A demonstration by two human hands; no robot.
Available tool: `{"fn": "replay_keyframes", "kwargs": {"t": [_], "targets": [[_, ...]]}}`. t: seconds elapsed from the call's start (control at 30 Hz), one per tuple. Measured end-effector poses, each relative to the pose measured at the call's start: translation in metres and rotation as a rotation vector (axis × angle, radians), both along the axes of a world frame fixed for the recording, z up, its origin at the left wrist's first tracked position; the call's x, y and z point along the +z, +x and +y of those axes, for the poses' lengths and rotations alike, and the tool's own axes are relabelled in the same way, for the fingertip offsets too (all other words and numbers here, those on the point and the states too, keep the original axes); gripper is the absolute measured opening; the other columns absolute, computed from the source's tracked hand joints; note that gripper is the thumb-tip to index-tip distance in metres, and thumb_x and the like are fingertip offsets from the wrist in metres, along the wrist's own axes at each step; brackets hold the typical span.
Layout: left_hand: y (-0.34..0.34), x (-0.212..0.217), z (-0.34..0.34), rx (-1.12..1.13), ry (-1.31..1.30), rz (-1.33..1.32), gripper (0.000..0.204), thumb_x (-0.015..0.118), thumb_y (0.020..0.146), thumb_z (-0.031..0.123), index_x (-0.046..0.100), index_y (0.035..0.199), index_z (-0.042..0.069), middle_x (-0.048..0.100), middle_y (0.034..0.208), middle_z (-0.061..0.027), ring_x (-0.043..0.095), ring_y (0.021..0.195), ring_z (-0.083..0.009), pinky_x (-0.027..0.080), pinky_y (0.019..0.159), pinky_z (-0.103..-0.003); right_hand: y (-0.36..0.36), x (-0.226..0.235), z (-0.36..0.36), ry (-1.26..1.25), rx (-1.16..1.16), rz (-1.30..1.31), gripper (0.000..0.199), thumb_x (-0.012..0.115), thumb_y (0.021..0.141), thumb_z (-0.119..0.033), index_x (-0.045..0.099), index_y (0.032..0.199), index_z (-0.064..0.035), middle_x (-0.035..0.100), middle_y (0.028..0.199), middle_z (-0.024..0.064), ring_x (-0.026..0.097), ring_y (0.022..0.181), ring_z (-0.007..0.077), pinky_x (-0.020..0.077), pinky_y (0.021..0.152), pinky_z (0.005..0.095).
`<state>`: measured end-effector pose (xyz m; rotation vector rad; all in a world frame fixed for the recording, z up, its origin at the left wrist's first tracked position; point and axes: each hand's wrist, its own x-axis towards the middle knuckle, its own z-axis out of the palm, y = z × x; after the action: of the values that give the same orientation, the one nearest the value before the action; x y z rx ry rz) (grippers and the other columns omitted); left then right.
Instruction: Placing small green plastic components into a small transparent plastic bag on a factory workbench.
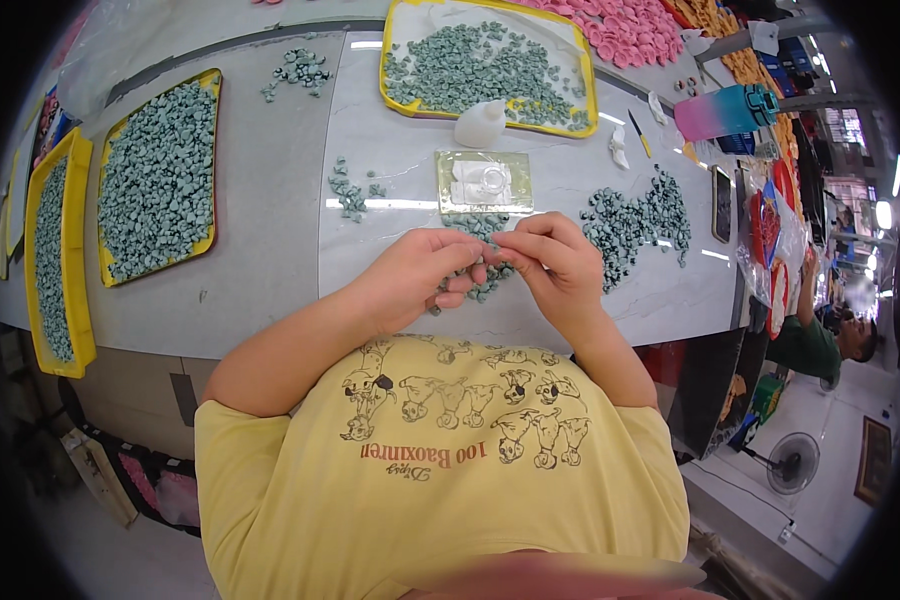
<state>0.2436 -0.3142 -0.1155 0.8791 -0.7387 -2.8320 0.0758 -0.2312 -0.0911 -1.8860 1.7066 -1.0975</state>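
Note:
My left hand (416, 277) and my right hand (554, 262) meet fingertip to fingertip above the pale table (270, 200), pinching a tiny grey-green piece (487, 247) between them. Under my hands lies a small heap of the same grey-green pieces (487, 285). A bigger pile of them (635, 222) sits just to the right of my right hand. Right behind my hands lies a clear flat plate (484, 181) with white bits on it, and a small white bottle (480, 124) stands behind that.
A yellow tray (490, 65) of grey-green pieces stands at the back; two more yellow trays (160, 175) (55, 250) lie at the left. Pink pieces (625, 28) fill the far right back. A pink-and-teal bottle (730, 110) and a phone (721, 204) lie right. Another person (820, 335) sits beyond the table's right end.

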Motion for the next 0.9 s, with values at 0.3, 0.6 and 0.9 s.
{"fn": "replay_keyframes", "kwargs": {"t": [0.3, 0.6, 0.9], "targets": [[0.003, -0.01, 0.002, 0.137, -0.099, 0.027, 0.019, 0.05, 0.092, 0.016, 0.055, 0.091, -0.003, 0.052, 0.078, -0.0024, 0.039, 0.059, -0.006, 0.033, 0.049, -0.021, 0.004, -0.008, -0.003, -0.138, 0.108, 0.264, 0.026, 0.07, 0.067, 0.003, 0.063, 0.092, -0.0021, 0.062, 0.083, 0.0093, 0.06, 0.068, 0.0231, 0.0497, 0.057, 0.0291], [0.01, -0.013, -0.003, 0.11, -0.14, -0.004, 0.02, 0.051, 0.09, 0.013, 0.057, 0.099, -0.004, 0.054, 0.08, -0.0029, 0.04, 0.059, -0.006, 0.034, 0.05, -0.02, -0.001, -0.012, -0.012, -0.266, 0.173, 0.36, 0.031, 0.071, 0.062, 0.005, 0.061, 0.091, 0.0024, 0.061, 0.079, 0.0096, 0.057, 0.065, 0.0229, 0.0468, 0.054, 0.0305], [0.016, -0.014, -0.006, 0.172, -0.119, -0.003, 0.025, 0.054, 0.085, 0.007, 0.055, 0.108, -0.004, 0.055, 0.087, -0.0064, 0.039, 0.055, -0.0064, 0.033, 0.049, -0.02, -0.012, -0.03, -0.033, -0.322, 0.114, 0.627, 0.033, 0.069, 0.06, 0.004, 0.061, 0.092, 0.0028, 0.059, 0.08, 0.0082, 0.057, 0.066, 0.0214, 0.0455, 0.055, 0.0307]]}}
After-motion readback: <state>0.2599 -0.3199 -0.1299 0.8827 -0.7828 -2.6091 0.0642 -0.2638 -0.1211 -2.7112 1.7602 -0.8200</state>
